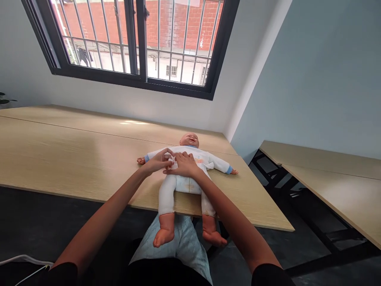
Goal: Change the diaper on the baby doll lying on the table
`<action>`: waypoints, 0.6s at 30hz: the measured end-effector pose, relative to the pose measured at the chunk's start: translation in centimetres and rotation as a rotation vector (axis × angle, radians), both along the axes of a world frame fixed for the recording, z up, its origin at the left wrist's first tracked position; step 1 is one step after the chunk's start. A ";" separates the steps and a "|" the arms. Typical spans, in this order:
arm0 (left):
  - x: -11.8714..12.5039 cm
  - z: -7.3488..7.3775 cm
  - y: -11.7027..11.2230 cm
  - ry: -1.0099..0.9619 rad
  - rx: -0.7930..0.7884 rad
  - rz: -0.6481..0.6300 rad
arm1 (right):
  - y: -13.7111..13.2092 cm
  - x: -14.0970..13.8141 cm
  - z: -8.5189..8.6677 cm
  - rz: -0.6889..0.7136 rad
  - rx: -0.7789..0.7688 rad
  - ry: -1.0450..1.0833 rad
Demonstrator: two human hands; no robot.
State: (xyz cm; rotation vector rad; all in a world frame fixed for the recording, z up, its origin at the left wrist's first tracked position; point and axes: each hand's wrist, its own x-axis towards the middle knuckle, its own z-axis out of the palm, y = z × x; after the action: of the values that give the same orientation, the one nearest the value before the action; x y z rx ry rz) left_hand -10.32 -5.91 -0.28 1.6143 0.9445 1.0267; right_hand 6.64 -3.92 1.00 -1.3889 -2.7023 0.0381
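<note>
A baby doll (189,186) lies on its back on the wooden table, its head towards the window and its bare feet past the near edge. It wears a white top (218,159) with blue cuffs; its lower body and legs are white. My left hand (160,161) is at the side of the doll's chest, fingers curled in towards the cloth. Beside it, my right hand (185,165) rests over the front of the top with bent fingers close together. Both hands grip at the top's fabric, though the fingertips are partly hidden. A loose white flap sticks out at the doll's other side.
The table (74,159) runs along the wall under a barred window (139,39). Another wooden table (333,174) with dark legs stands at the right, across a gap. A white cable (25,258) is at the lower left. My legs (178,242) are below the doll's feet.
</note>
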 end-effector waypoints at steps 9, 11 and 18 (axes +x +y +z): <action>2.9 -0.9 0.5 -0.095 0.032 -0.054 | 0.9 1.2 -1.3 -0.047 -0.082 0.303; 3.1 -1.1 0.5 -0.085 0.046 -0.058 | 1.0 1.4 -1.5 -0.042 -0.104 0.350; 3.4 -1.0 1.4 0.062 0.153 -0.075 | 0.9 1.3 -1.5 -0.029 -0.145 0.441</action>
State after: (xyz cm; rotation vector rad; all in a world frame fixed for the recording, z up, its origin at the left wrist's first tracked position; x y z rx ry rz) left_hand -6.93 -4.46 -1.29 1.8042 0.8564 1.0228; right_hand 7.90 -3.01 -0.54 -1.2720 -2.3486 0.4865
